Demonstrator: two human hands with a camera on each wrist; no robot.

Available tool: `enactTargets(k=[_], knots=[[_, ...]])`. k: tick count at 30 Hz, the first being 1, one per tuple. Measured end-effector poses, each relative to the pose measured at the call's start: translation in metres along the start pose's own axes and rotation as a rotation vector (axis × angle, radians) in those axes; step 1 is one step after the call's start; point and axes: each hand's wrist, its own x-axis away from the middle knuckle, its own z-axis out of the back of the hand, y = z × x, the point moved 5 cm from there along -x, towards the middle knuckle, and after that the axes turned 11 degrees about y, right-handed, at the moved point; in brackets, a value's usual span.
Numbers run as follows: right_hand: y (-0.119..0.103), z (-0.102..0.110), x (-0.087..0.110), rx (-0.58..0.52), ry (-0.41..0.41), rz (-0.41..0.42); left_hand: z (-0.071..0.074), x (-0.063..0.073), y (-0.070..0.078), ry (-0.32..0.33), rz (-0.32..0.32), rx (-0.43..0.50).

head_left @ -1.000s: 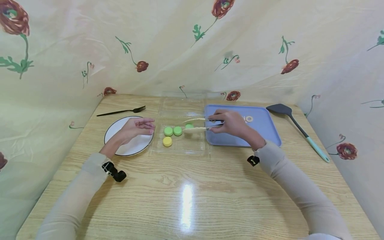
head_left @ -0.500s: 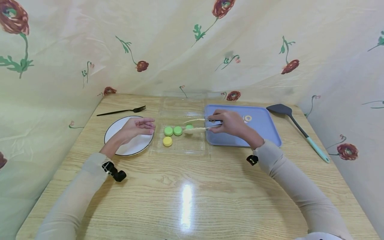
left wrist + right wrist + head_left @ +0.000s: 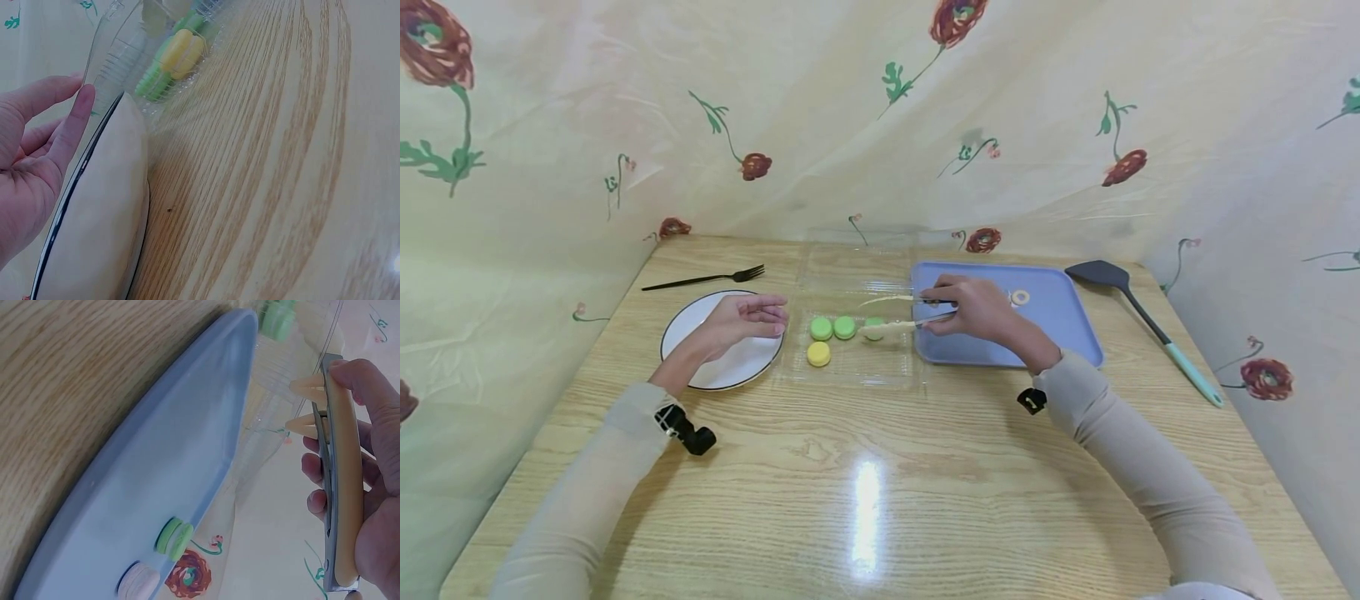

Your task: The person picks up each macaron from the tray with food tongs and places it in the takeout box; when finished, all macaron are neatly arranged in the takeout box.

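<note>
My right hand (image 3: 973, 308) grips a pair of tongs (image 3: 344, 475) with cream-coloured arms and toothed tips. The tips reach left over a clear plastic container (image 3: 880, 371), parted. A green macaron (image 3: 874, 337) lies there in line with two more, the first green macaron (image 3: 822, 328) and the middle green macaron (image 3: 845, 327); the near tong arm crosses over it in the head view. A yellow macaron (image 3: 818, 354) sits in front of the row. Above the white plate (image 3: 103, 206), my left hand (image 3: 741, 318) pinches the container's left edge between thumb and index finger.
A blue tray (image 3: 1067, 333) under my right hand bears a green macaron (image 3: 175, 539) and a pale pink macaron (image 3: 139, 581). A black fork (image 3: 707, 279) lies behind the plate. At the far right is a spatula (image 3: 1138, 308). The container's lid (image 3: 857, 262) stands open at the back.
The rightmost green macaron has shifted slightly toward me, from beyond the near tong arm to beneath it. The left hand has not moved; the right hand has barely moved.
</note>
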Motion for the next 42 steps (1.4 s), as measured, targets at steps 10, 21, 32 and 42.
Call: enactTargets(k=[10, 21, 32, 42], knots=[[0.001, 0.000, 0.001, -0.001, -0.008, -0.024, 0.001, -0.001, -0.002, 0.002, 0.000, -0.009], [0.002, 0.004, 0.005, -0.028, 0.038, -0.055, 0.001, -0.002, -0.003, 0.004, -0.007, -0.019], [0.025, 0.026, 0.027, -0.069, 0.077, -0.221, 0.000, -0.001, -0.001, -0.001, -0.016, -0.012], [0.070, 0.058, 0.071, -0.076, 0.162, -0.298, 0.000, 0.000, -0.001, -0.005, -0.009, -0.006]])
